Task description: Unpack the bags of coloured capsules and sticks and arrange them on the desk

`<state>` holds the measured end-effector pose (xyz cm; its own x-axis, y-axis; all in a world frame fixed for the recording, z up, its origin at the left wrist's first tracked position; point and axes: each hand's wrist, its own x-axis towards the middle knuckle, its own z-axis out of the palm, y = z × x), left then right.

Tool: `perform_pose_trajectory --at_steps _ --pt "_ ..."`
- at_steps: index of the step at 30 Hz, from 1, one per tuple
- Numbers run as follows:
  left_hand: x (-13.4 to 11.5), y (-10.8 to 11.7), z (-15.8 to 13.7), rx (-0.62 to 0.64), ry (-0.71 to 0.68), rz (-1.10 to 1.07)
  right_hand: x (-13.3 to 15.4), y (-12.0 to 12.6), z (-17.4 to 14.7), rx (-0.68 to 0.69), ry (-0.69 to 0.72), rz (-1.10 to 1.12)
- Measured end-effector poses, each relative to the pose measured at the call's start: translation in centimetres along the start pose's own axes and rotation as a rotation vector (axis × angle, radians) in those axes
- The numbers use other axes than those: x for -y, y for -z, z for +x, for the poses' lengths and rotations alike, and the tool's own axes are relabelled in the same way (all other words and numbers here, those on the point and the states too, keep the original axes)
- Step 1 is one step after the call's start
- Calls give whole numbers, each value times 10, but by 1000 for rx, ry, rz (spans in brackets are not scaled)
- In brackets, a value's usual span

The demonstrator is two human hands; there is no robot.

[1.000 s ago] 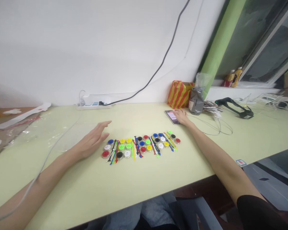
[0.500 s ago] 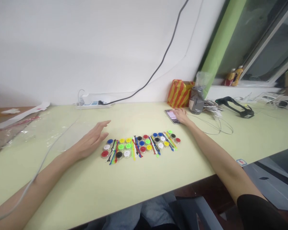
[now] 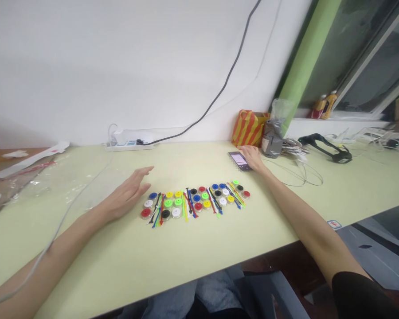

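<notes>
My left hand (image 3: 128, 194) rests on the table with its fingers stretched out and holds nothing. Just right of it lie small round discs on clear bases, such as a red one (image 3: 146, 213), a green one (image 3: 178, 202) and a blue one (image 3: 197, 199). Bundles of thin coloured plastic arrows (image 3: 192, 204) lie between the groups of discs. Farther back, a phone (image 3: 239, 161) lies flat with its screen lit. My right hand (image 3: 252, 157) is at the phone's right edge, fingers extended and partly hidden from me.
A power strip (image 3: 129, 145) with a black cable stands by the wall. Behind my right hand are a red-and-yellow striped bag (image 3: 248, 128) and a grey package (image 3: 271, 139). A black headband-like device (image 3: 329, 150) lies farther right. Clear plastic wrapping (image 3: 49, 181) spreads at left.
My right hand has shifted slightly back and right, from over the phone's screen to its edge. The left hand, discs and arrows look unchanged.
</notes>
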<state>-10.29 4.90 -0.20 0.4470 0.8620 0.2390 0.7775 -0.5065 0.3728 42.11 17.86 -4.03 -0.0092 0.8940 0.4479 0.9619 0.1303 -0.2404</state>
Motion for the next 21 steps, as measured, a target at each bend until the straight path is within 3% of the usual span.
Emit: perform_pose_trajectory --at_steps 2,4,8,10,13,18,21 --pt "-4 0 0 -20 -16 2 22 14 -5 -120 -10 130" --pt "-11 0 0 -49 -39 -2 52 28 -16 -107 88 264" --pt "-35 -5 -3 -35 -130 -7 106 52 -42 328 420 467" --pt "-47 -8 -4 -14 -209 14 116 60 -49 435 462 444" --pt "-61 -12 -5 -5 -292 41 105 70 -51 518 397 378" --pt "-68 -12 -5 -11 -328 59 67 74 -51 772 278 374" --pt "-66 -11 -6 -22 -315 57 58 72 -51 805 242 383"
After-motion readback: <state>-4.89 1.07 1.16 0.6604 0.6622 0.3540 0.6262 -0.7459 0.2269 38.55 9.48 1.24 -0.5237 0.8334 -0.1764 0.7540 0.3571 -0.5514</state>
